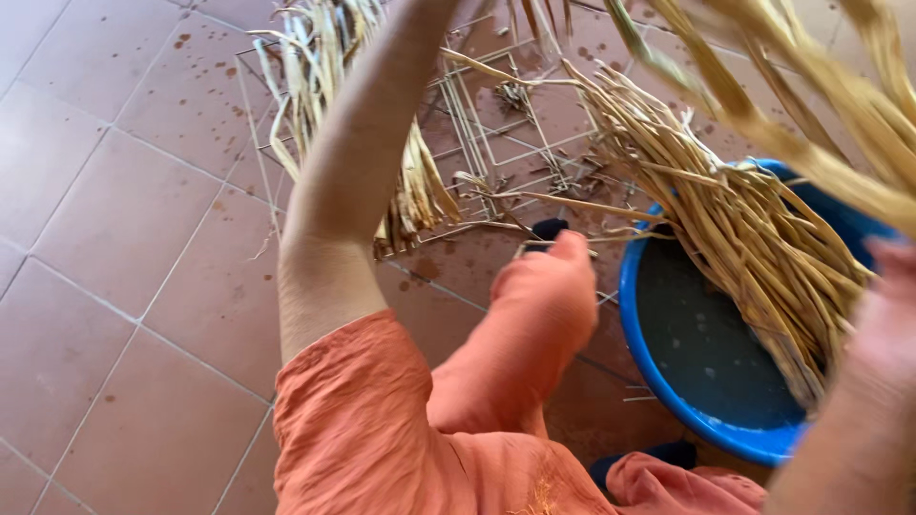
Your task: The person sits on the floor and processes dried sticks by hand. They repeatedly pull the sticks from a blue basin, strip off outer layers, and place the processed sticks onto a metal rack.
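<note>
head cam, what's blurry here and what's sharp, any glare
Head view: the strands at top right and the arm at the right edge are smeared by blur; the floor tiles, orange sleeve and blue basin are fairly sharp; light is soft and even, with no glare or hard shadows.

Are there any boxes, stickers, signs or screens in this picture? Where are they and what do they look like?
None in view: no package, label, sign or screen.
What is there instead: a round blue basin at the right, with pale dried plant strips hanging into it.
A wire rack lies on the reddish floor tiles at the top middle.
</note>
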